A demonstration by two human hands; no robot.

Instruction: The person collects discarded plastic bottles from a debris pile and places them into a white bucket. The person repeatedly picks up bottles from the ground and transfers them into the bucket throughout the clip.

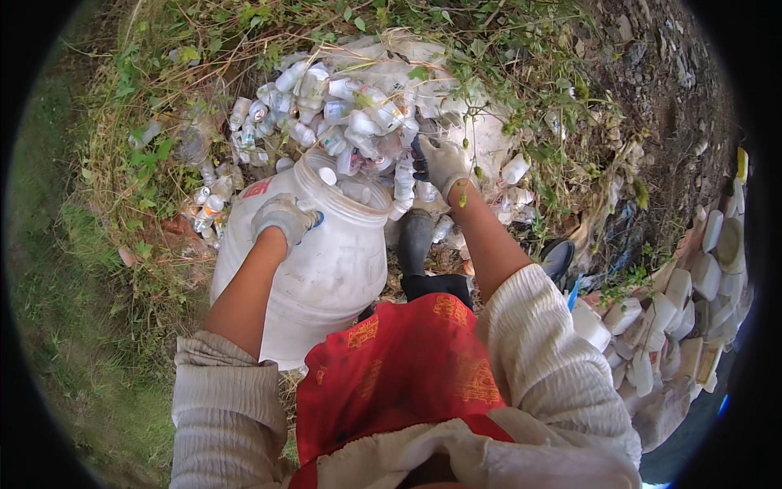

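Note:
My left hand point(282, 219), in a pale work glove with blue at the fingertips, rests on the shoulder of a white plastic barrel point(330, 275). Its fingers are curled, and what lies under them is hidden. The barrel leans away from me with its round mouth uncovered, and white plastic bottles point(354, 191) show inside. Beside the heap of white plastic bottles point(360, 122) is my right hand point(437, 160), in a pale glove with dark-coated fingers. Those fingers are apart, close to an upright-lying white bottle point(404, 183), with nothing seen between them.
A pale plastic sack point(482, 131) lies behind the heap, under vines point(489, 55). More bottles point(211, 211) lie left of the barrel. White jugs point(666, 312) are piled at the right. A dark rubber boot point(415, 238) stands by the barrel; grass point(91, 367) borders the left.

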